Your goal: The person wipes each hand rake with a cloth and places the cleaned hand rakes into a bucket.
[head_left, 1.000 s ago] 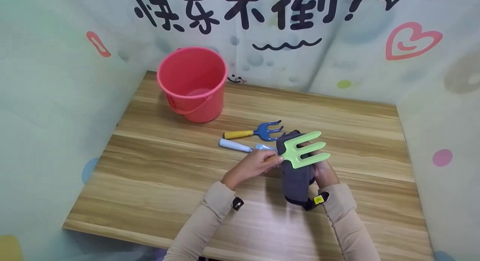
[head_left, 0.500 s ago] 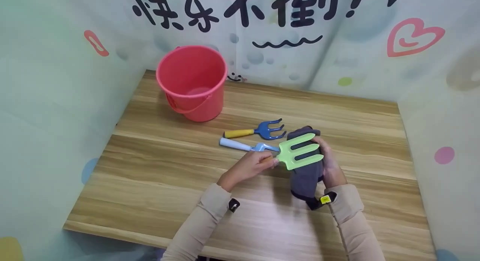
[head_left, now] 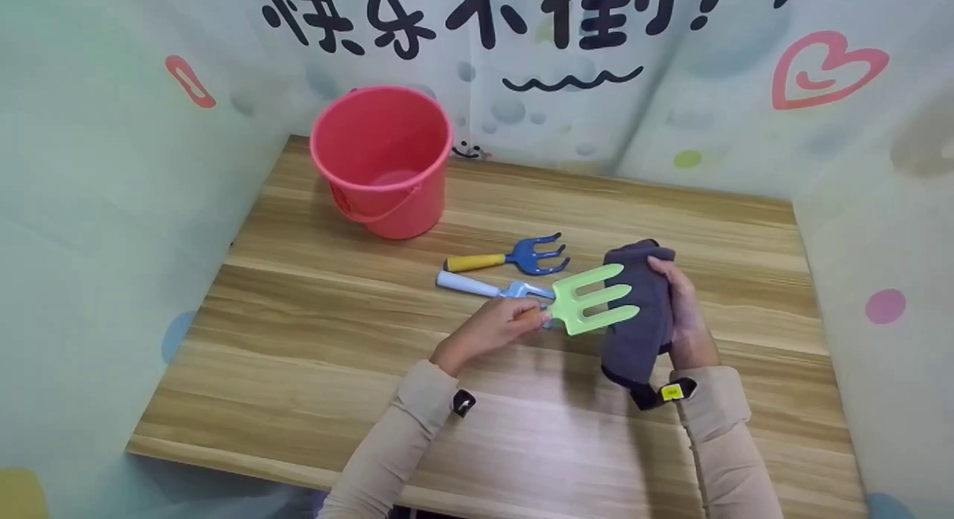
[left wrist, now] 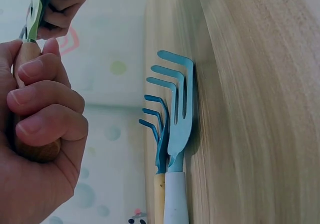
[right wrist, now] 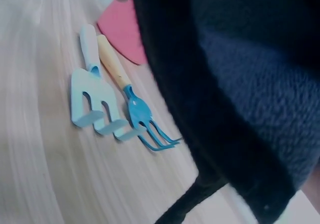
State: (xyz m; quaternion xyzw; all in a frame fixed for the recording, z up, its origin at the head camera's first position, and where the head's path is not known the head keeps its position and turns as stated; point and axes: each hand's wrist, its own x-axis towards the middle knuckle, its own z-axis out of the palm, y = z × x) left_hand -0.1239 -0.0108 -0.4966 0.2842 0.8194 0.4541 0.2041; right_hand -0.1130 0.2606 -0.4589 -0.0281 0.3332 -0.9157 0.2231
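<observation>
My left hand (head_left: 492, 329) grips a light green three-tined hand fork (head_left: 577, 304) by its wooden handle (left wrist: 25, 63), fingers curled round it in the left wrist view. The tines point right and overlap the dark grey cloth item in the head view. That soft item (head_left: 639, 318) has black-bound edges and a fleecy surface; whether it is a glove or a cover I cannot tell. My right hand (head_left: 687, 310) holds it at its right side, thumb on top and the other fingers mostly hidden. It fills much of the right wrist view (right wrist: 250, 83).
A pink bucket (head_left: 408, 213) stands at the back left of the wooden table (head_left: 298, 370). In front of it lie a blue hand cultivator (head_left: 529, 258) with a yellow handle and a light blue hand rake (head_left: 469, 284), close side by side. Printed cloth walls surround the table.
My right hand has moved right with the grey cloth item, sliding it out from behind most of the green fork. My left hand has shifted slightly left, still holding the fork.
</observation>
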